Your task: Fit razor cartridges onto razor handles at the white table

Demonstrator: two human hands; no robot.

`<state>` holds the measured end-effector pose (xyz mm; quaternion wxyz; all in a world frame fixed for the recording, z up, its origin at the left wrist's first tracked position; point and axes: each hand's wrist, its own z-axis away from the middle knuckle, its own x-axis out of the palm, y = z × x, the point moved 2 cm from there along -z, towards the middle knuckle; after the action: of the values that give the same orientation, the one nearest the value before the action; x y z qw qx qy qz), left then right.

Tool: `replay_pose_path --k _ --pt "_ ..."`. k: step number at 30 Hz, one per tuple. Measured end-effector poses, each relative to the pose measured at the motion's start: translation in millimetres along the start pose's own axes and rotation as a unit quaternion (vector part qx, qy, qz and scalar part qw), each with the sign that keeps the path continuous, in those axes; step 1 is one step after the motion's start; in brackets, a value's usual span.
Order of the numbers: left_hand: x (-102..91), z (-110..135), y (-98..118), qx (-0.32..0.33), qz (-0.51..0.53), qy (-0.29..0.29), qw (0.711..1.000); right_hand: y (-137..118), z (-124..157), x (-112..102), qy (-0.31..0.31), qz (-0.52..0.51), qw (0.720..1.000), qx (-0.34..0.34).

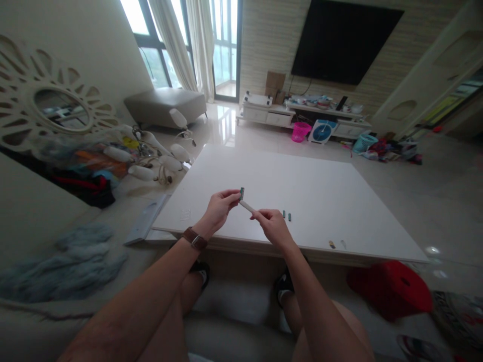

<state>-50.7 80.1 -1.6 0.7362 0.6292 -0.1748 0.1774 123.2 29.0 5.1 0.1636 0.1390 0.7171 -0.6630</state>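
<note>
My left hand (220,207) pinches a small green piece (242,193) between thumb and fingertips, above the near part of a white table (324,181). My right hand (272,225) is closed on a short white stick (247,205) whose tip points at the green piece and nearly touches it. Two more small green pieces (287,215) lie on the table just right of my right hand. A brown watch (194,239) is on my left wrist.
Two tiny bits (337,244) lie near the table's front edge. A red stool (392,287) stands on the floor at right. A chandelier (154,153) and clutter lie left of the table, a blue-grey rug (64,264) nearer. A TV cabinet (302,113) stands behind.
</note>
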Motion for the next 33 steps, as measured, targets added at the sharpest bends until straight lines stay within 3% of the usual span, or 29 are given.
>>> replay_pose_path --k 4,9,14,19,25,30,33 --pt "0.0 0.0 -0.6 -0.014 -0.022 -0.028 0.999 -1.5 0.2 -4.0 0.058 -0.017 0.998 -0.017" --pt "-0.7 -0.1 -0.7 -0.014 -0.019 -0.018 1.000 -0.8 0.7 0.5 -0.005 0.023 1.000 -0.008" --pt "-0.5 0.0 -2.0 -0.023 -0.016 -0.031 0.999 -1.4 0.1 -0.9 0.049 -0.018 0.998 -0.016" --pt "-1.6 -1.8 -0.9 -0.015 -0.002 -0.010 1.000 1.8 1.5 6.7 -0.021 0.000 1.000 0.013" --pt "0.4 -0.1 -1.4 -0.022 -0.004 -0.027 0.999 0.6 0.5 5.4 0.043 -0.023 0.999 0.001" --pt "-0.1 -1.5 -2.9 -0.016 0.004 -0.014 1.000 1.3 1.3 6.5 0.005 0.004 1.000 0.009" --pt "-0.6 -2.1 -2.1 -0.010 0.010 -0.006 1.000 0.5 1.4 5.7 0.026 -0.011 1.000 0.005"
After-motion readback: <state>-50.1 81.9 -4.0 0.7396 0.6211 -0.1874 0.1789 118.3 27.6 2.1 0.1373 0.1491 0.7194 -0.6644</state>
